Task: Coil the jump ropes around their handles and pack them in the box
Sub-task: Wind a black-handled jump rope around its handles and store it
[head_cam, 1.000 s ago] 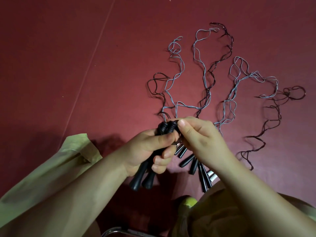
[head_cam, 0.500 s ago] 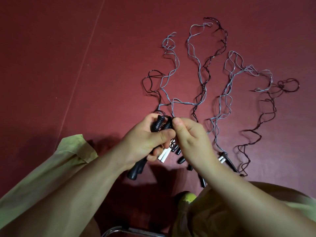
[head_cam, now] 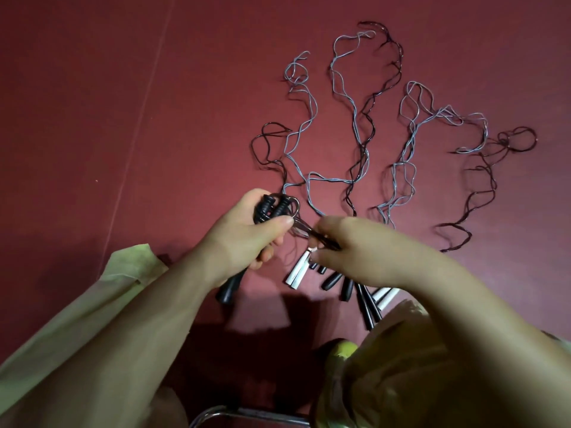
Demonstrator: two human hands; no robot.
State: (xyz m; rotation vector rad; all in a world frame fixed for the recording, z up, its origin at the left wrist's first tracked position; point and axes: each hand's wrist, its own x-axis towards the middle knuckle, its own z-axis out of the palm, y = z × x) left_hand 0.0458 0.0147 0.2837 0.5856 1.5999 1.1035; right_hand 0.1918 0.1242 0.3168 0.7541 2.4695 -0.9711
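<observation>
- The left hand (head_cam: pixel 244 239) is holding a pair of black handles (head_cam: pixel 272 208), fingers & thumb curled tight round them, up off the red floor (head_cam: pixel 123 118)
- The handles are sitting side by side; their long way is running from the ribbed tops, up & away from the person, down to the fat ends (head_cam: pixel 227 293) poking out under the hand, near the body & a bit to the left
- The right hand (head_cam: pixel 355 245) is blurry, but it is looking like it is pinching the thin dark rope (head_cam: pixel 304 230) just beside the handle tops, w/ a small loop (head_cam: pixel 295 205) showing there
- My guess: the wrapping is only just starting, as I can't see any neat turns round the handles yet
- Lots left to do: the other ropes, grey (head_cam: pixel 349 97) & dark (head_cam: pixel 482 193), are lying loose in wiggly lines on the floor, stretching away from the person
- More handles, black (head_cam: pixel 366 307) & white (head_cam: pixel 296 271), are lying in a bunch on the floor under the right hand, mostly pointing toward the person
- No box is showing anywhere, so I think nothing is packed yet
- A shiny metal bar (head_cam: pixel 247 413) is peeking in at the bottom, maybe part of a chair
</observation>
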